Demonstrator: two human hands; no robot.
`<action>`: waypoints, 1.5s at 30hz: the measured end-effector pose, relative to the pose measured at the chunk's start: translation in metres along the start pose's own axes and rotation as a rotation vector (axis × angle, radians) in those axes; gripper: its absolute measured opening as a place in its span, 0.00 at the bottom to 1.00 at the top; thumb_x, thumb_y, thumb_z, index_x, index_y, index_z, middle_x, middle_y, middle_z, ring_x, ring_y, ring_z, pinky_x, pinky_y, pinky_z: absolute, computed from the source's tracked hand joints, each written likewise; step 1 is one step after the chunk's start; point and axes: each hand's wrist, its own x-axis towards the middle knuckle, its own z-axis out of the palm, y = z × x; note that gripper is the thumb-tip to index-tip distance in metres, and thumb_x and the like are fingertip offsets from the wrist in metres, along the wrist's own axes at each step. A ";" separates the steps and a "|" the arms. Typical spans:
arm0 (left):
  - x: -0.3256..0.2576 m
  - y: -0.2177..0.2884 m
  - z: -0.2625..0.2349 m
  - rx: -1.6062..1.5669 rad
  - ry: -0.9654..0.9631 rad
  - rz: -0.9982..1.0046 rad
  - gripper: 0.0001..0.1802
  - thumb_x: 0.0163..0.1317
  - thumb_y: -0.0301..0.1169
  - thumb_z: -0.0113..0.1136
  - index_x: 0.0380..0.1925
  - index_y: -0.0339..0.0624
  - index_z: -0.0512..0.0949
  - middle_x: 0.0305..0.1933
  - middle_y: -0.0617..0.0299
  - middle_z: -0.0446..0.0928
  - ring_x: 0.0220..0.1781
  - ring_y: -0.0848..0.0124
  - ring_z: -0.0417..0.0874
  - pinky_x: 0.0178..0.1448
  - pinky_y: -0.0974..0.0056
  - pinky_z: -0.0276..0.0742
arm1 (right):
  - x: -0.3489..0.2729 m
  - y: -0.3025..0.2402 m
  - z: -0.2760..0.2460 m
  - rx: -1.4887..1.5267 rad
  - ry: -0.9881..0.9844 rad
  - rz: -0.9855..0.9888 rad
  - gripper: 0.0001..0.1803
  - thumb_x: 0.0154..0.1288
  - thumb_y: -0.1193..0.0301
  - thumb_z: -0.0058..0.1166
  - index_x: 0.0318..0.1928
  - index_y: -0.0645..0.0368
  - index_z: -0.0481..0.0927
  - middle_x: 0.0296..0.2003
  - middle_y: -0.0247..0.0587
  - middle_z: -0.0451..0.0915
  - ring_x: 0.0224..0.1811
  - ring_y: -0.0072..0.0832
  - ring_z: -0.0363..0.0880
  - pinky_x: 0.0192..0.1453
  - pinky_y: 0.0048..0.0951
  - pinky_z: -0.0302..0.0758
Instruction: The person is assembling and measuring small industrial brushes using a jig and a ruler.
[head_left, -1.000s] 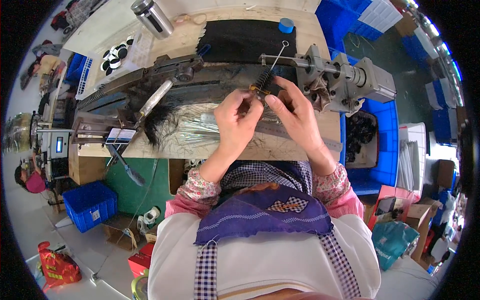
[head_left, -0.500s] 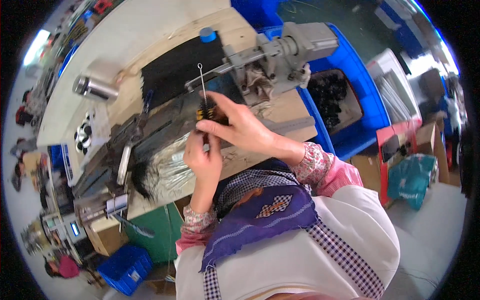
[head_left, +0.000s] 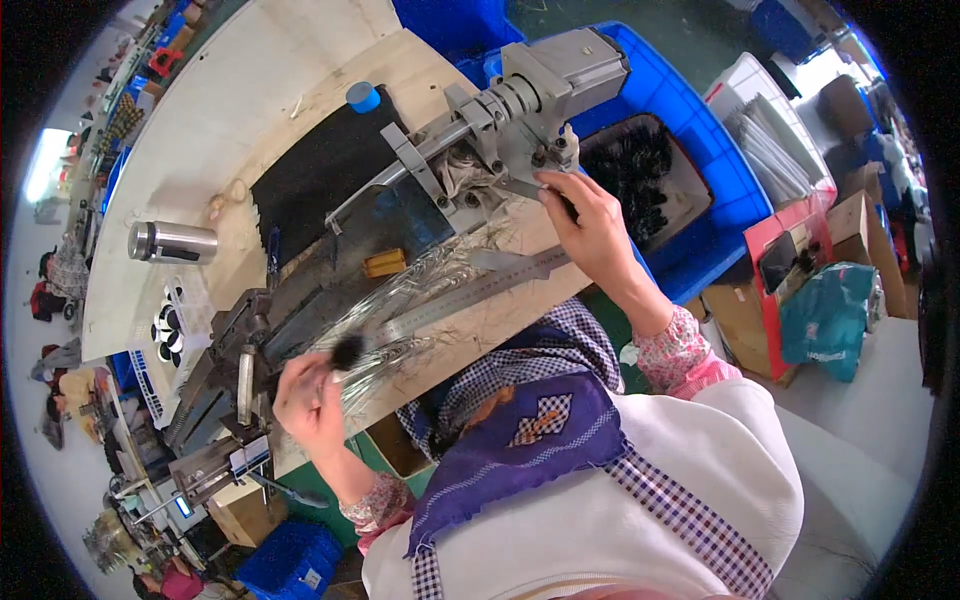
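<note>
My left hand, somewhat smeared by motion, is closed at the fingertips on a small tuft of black bristles above the near left of the bench. My right hand is beside the motor-driven machine, fingers curled at its near right end. Something dark shows between its thumb and fingers; I cannot make out what it is. A thin metal strip lies by those fingertips. Loose wires and a steel ruler lie on the bench between my hands, with a small amber block beyond them.
A black mat with a blue cap lies at the back. To the left stand a steel flask, a clear tray and a metal vise-like fixture. A blue crate of black bristly pieces stands right.
My hands have parted, the left moving down-left with black bristles, the right going right to the machine. The looped-wire brush they held together is no longer visible there. The amber block shows on the bench.
</note>
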 end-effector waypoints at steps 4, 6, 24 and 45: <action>0.006 0.015 0.009 0.122 -0.193 0.067 0.09 0.48 0.16 0.62 0.32 0.32 0.80 0.34 0.54 0.80 0.34 0.64 0.81 0.39 0.67 0.76 | 0.005 0.000 -0.005 -0.015 -0.006 -0.024 0.10 0.61 0.80 0.53 0.44 0.65 0.79 0.33 0.48 0.79 0.32 0.42 0.79 0.36 0.34 0.74; 0.007 0.017 0.009 0.116 -0.244 0.091 0.08 0.47 0.17 0.63 0.31 0.33 0.80 0.32 0.55 0.80 0.34 0.63 0.81 0.39 0.67 0.75 | -0.001 -0.003 -0.015 0.000 -0.040 -0.019 0.09 0.63 0.81 0.51 0.43 0.64 0.80 0.32 0.43 0.78 0.30 0.34 0.78 0.36 0.28 0.74; -0.009 0.041 0.027 -0.588 -0.264 -0.025 0.05 0.46 0.22 0.55 0.20 0.35 0.68 0.30 0.48 0.76 0.28 0.56 0.82 0.33 0.59 0.81 | 0.017 -0.019 0.024 -0.166 -0.034 -0.101 0.32 0.53 0.87 0.45 0.62 0.66 0.65 0.57 0.58 0.64 0.56 0.52 0.69 0.58 0.39 0.70; -0.033 0.056 0.114 -1.796 -0.952 -0.926 0.14 0.72 0.40 0.36 0.49 0.45 0.60 0.25 0.44 0.69 0.26 0.54 0.76 0.26 0.53 0.79 | -0.084 0.008 0.056 -0.233 -0.314 -0.393 0.10 0.46 0.68 0.54 0.31 0.59 0.77 0.33 0.35 0.72 0.41 0.34 0.70 0.40 0.34 0.69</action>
